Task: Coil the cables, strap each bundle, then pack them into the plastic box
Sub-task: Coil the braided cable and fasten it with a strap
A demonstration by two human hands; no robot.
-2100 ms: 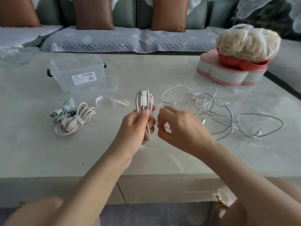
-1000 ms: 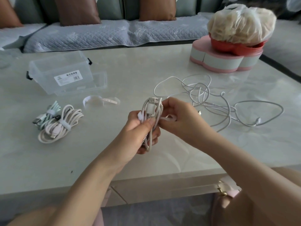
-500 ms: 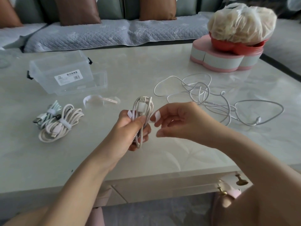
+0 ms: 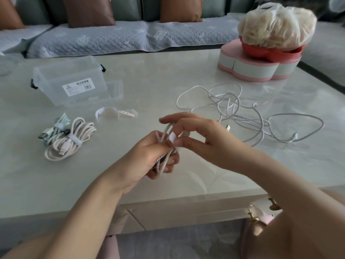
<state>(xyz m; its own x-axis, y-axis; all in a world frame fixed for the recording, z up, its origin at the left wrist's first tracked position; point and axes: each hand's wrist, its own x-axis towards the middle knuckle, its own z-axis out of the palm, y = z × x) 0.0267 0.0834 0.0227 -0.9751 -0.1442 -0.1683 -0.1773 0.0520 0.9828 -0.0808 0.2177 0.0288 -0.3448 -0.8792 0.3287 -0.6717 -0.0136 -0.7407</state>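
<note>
At frame centre above the desk [image 4: 168,71], the right hand [image 4: 203,139] has closed back onto the silver braided cable coil [image 4: 165,132] gripped by the left hand [image 4: 149,156]. It now pinches the white strap [image 4: 173,138] across the coil. The third bundle is likely mid-strapping, not yet in the clear plastic box [image 4: 74,81] at upper left.

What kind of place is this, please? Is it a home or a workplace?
Most likely a home living room. A sofa with brown cushions stands behind a low, marble-look coffee table, and a pink heart-shaped box sits on that table.
</note>
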